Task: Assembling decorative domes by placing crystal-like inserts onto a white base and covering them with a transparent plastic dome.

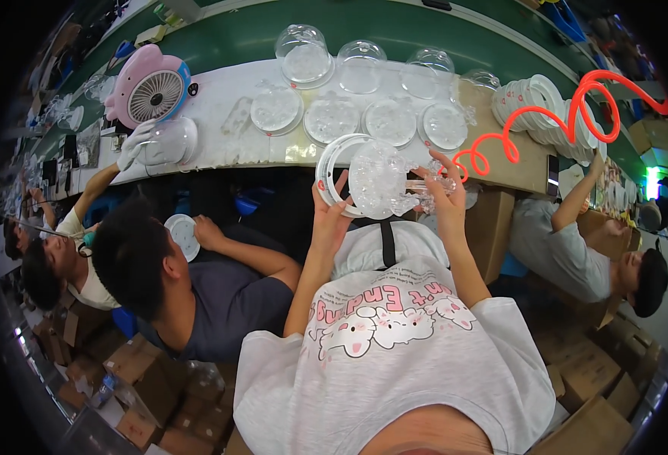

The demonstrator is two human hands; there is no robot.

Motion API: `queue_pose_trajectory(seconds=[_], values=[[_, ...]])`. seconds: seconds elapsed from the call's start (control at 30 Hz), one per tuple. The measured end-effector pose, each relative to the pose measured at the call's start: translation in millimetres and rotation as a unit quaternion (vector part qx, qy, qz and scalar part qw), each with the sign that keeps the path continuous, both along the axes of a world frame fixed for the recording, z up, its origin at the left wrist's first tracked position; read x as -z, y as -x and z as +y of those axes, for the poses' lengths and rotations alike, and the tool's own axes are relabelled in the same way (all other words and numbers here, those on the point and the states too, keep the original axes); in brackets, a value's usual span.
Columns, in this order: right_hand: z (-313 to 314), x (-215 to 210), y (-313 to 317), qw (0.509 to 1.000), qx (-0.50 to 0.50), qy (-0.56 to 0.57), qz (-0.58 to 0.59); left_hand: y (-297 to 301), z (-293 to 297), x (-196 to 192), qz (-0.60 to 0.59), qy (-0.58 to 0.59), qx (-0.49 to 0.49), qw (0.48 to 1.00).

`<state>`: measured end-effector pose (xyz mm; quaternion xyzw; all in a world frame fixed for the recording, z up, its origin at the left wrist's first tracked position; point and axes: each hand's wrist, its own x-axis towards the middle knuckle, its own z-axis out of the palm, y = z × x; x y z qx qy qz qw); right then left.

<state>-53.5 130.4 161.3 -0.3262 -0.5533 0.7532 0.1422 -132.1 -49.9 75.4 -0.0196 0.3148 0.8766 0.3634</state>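
Note:
Near the table's front edge, my left hand [331,218] is closed on a white round ring-shaped base [325,173], gripping its lower left rim. My right hand [448,203] holds a clear plastic piece by its knobbly, branching end. That piece has a round, frosted disc [373,180], which overlaps the ring's right side. Whether the two parts touch cannot be made out. Just beyond them on the white tabletop [220,91] lie several round bases with clear ornaments, such as one base [389,123]. Clear domes [361,67] stand behind these.
A coiled orange air hose [527,114] hangs at the right, before stacked white rings [539,106]. A pink fan [156,95] stands far left, near a gloved hand [133,144] at a dome. A co-worker [213,296] sits close on my left, another [569,243] at right. Cardboard boxes [152,371] lie behind.

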Motion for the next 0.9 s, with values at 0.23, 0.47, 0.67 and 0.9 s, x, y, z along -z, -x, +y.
queue_pose_trajectory(seconds=[0.23,0.47,0.67,0.9], values=[[-4,-5,5,0.998,0.024,-0.040,0.035,-4,9,-15,0.079,0.033,0.006,0.996],[-5,-2,6,0.996,0.025,-0.056,0.057,-4,14,-19,0.123,0.042,-0.014,0.991],[-6,-19,3,0.996,-0.010,-0.074,0.040,-4,12,-29,0.084,0.015,-0.021,0.996],[-1,-22,-2,0.993,-0.046,-0.099,0.042,1,9,-29,0.108,-0.014,-0.015,0.994]])
